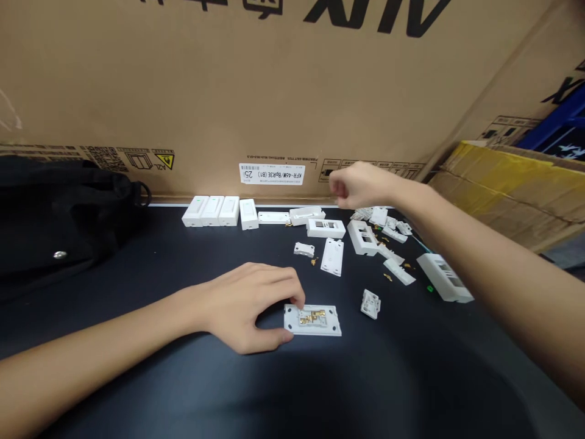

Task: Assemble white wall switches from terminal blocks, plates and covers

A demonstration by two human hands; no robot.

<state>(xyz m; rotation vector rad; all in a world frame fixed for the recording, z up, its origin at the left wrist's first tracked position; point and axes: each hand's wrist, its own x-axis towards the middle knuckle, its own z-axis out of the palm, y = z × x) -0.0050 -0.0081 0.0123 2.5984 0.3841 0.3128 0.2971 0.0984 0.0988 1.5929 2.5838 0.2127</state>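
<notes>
A large cardboard carton (228,91) stands behind the black tabletop (114,360), and a white model label (272,174) is stuck low on it. To the right sits a second carton (512,189) with yellow tape, and a blue crate (557,122) shows past it. One black fabric bag (59,213) lies at the tabletop's left end. The left hand (249,308) is narrowed around the left end of one white switch plate (312,321), with the fingertips (297,292) on its upper edge and the thumb (278,340) on its lower edge. The plate lies flat near the front of the scattered parts, its brass contacts (313,316) facing up and its long axis running roughly left to right. The right hand (359,186) is curled loosely above the back of the parts; I cannot tell whether it holds anything. Along the back edge stand four white rocker switches (212,211), three touching and one just apart. Three white switch housings with rectangular openings (362,236) lie among the parts, the largest at the right. Several smaller white plastic pieces (332,256) and a few tiny brass bits (387,276) are strewn around them, with one green speck (429,288) nearby.
</notes>
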